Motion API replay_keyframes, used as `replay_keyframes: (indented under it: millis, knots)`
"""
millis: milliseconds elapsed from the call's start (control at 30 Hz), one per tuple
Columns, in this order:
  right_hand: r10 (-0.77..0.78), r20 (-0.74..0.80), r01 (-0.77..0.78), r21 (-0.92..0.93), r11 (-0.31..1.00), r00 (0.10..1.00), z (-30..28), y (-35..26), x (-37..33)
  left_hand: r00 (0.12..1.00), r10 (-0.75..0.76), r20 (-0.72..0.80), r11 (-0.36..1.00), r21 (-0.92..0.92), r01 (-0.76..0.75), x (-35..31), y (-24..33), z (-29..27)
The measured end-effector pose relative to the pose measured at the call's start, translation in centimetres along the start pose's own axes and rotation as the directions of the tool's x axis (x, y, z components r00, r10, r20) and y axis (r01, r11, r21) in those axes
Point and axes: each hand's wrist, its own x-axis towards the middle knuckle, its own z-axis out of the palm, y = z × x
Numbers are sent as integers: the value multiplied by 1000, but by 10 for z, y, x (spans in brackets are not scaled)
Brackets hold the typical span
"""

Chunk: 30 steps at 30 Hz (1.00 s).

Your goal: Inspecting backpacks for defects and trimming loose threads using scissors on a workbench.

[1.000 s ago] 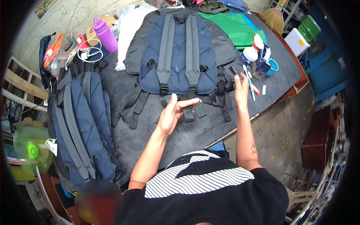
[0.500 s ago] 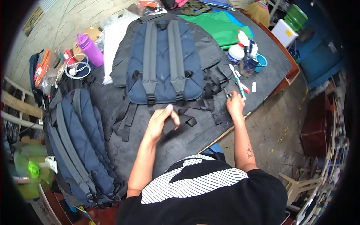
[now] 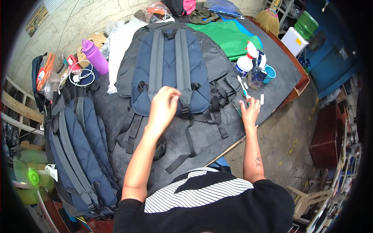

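A dark blue backpack (image 3: 168,62) lies with its grey shoulder straps up, on top of a dark padded bag (image 3: 125,77). My left hand (image 3: 163,108) is over the lower end of its left strap, fingers loosely bent, thumb apart, nothing visible in them. It hides that strap's buckle. A black webbing strap (image 3: 189,139) trails from the right buckle (image 3: 185,109) toward me. My right hand (image 3: 250,112) is over a toothbrush (image 3: 244,90), thumb and fingers apart. Its fingers cover part of the handle. Beside the thumb is a thin dark greenish tool (image 3: 238,111), its kind unclear.
A second blue backpack (image 3: 77,147) stands at the left. On the right are a spray bottle (image 3: 244,64), a blue cup (image 3: 269,73) and a white piece (image 3: 262,99). Green fabric (image 3: 225,37) and a purple bottle (image 3: 95,58) lie farther back. The table edge (image 3: 227,151) runs close by.
My left hand has moved up onto the backpack's left strap. My right hand has let go of a small dark-handled tool and shifted over the toothbrush. The right webbing now hangs lower toward me.
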Motion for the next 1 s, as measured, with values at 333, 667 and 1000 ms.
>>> replay_keyframes:
  millis: [333,667,1000]
  knots:
    - [46,178,-43,-24,999,983,-20,9,-6,940,335,-70,899,323,-296,26,-58,93]
    - [-418,159,308,458,834,895,-8,-141,-11,991,-125,-47,938,-331,103,28,-76,83]
    - [-519,39,497,230,836,854,14,-168,-13,989,119,-88,993,22,-117,26,-73,83]
